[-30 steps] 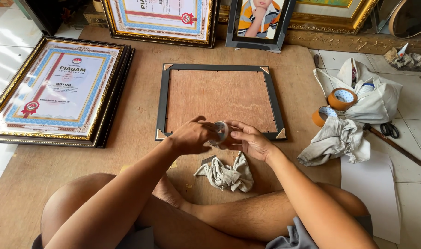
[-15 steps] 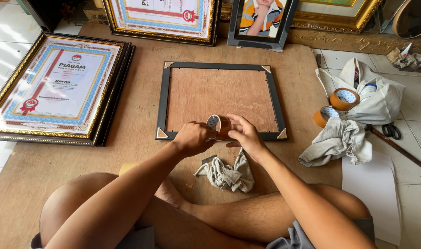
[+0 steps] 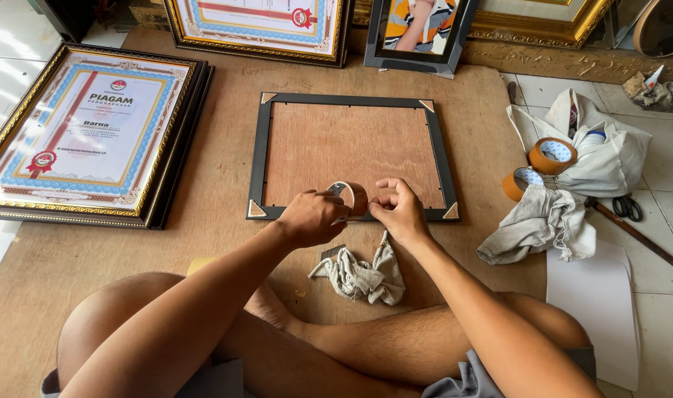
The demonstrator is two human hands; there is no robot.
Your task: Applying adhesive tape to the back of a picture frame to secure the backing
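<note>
Over the lower edge of a black picture frame (image 3: 257, 155) lying face down, a roll of brown tape (image 3: 351, 197) stands on edge, pinched between two hands. The left hand (image 3: 312, 217) is closed around the roll's near side; the right hand (image 3: 399, 210) has thumb and fingers pressed together just beside the roll, gripping what looks like the tape's free end. The frame's brown backing board (image 3: 351, 151) faces up. A crumpled grey rag (image 3: 362, 274) lies near the person's crossed legs. To the right, two more tape rolls (image 3: 552, 156) rest on a white cloth (image 3: 609, 158), with scissors (image 3: 628, 207) nearby. A framed certificate (image 3: 85, 133) sits to the left.
</note>
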